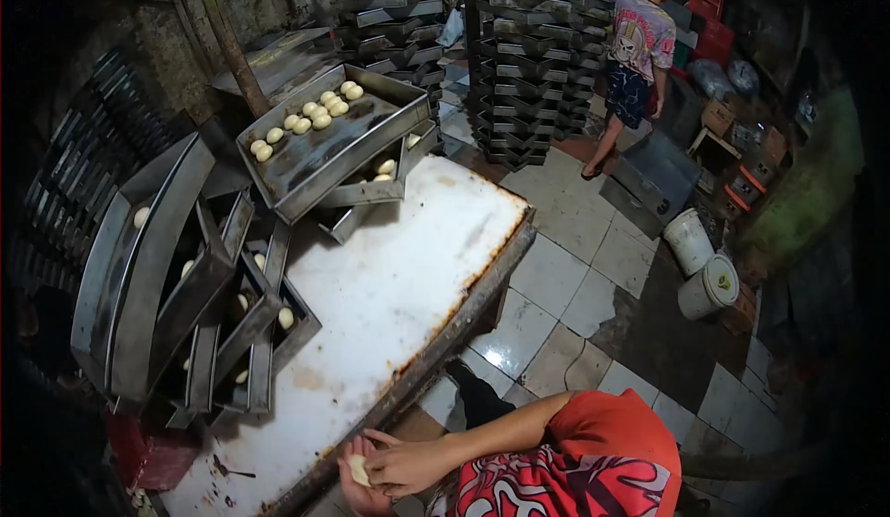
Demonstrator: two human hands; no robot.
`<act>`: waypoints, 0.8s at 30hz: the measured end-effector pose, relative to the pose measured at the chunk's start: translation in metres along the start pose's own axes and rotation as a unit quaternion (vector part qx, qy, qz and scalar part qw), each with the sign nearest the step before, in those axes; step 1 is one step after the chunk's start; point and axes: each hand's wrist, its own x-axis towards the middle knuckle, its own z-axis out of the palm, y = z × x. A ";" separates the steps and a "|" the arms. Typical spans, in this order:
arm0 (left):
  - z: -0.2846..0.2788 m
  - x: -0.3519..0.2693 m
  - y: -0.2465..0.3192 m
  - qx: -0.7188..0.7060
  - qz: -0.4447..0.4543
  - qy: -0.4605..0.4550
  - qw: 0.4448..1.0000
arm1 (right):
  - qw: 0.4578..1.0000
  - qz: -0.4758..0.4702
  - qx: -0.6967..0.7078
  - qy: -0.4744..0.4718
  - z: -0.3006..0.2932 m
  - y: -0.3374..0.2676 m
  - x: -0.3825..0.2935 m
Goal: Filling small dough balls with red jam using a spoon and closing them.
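Note:
A small piece of pale dough (359, 470) lies between my two hands at the bottom of the view. My left hand (361, 498) cradles it in the upturned palm. My right hand (414, 466) rests over it from above, fingers against the dough. Both hands are beside the rusty front edge of a white-topped table (389, 280). On that table's far side, a metal tray (361, 134) carries rows of round dough balls (320, 113). More metal trays (201, 294) are stacked crosswise to its left, with single dough balls showing in the gaps.
Tall stacks of metal trays (525, 65) stand behind the table. Beyond the tiled floor (549, 273), another person (640, 51) faces away near a metal box (653, 176). White buckets (709, 287) stand at right. A red container (156, 454) and a spoon (233, 470) are at lower left.

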 end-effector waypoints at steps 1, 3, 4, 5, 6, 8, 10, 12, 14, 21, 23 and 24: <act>-0.029 -0.018 -0.001 0.015 0.018 0.032 0.999 | 0.988 0.026 0.137 -0.067 0.001 -0.009 0.006; -0.042 -0.055 0.002 0.168 0.111 0.028 0.979 | 0.931 0.088 0.349 -0.067 0.000 -0.035 0.027; -0.031 -0.063 0.007 0.310 0.173 -0.007 0.935 | 0.955 0.050 0.291 0.029 0.023 -0.036 0.036; -0.009 -0.077 0.009 0.180 0.185 0.018 0.966 | 0.974 0.034 0.213 0.065 0.034 -0.036 0.047; -0.051 -0.064 0.003 0.007 0.111 0.055 0.992 | 0.972 0.033 0.199 0.119 0.055 -0.032 0.057; -0.006 -0.065 0.015 0.079 0.174 0.247 0.950 | 0.965 0.137 0.219 0.050 0.107 -0.009 0.072; -0.027 -0.069 0.045 0.005 0.201 0.269 0.942 | 0.872 0.328 0.362 0.033 0.148 0.017 0.088; -0.062 -0.088 0.075 -0.196 0.169 0.169 0.951 | 0.826 0.385 0.409 -0.042 0.169 0.029 0.123; -0.105 -0.118 0.094 -0.224 0.188 0.263 0.919 | 0.831 0.365 0.411 -0.085 0.193 0.021 0.151; -0.177 -0.182 0.089 -0.173 0.369 0.518 0.752 | 0.979 0.088 0.016 -0.184 0.312 0.039 0.252; -0.166 -0.169 0.114 -0.171 0.351 0.535 0.749 | 0.950 0.082 -0.116 -0.279 0.339 0.043 0.261; -0.163 -0.157 0.133 -0.160 0.331 0.544 0.754 | 0.949 0.075 -0.116 -0.284 0.350 0.048 0.261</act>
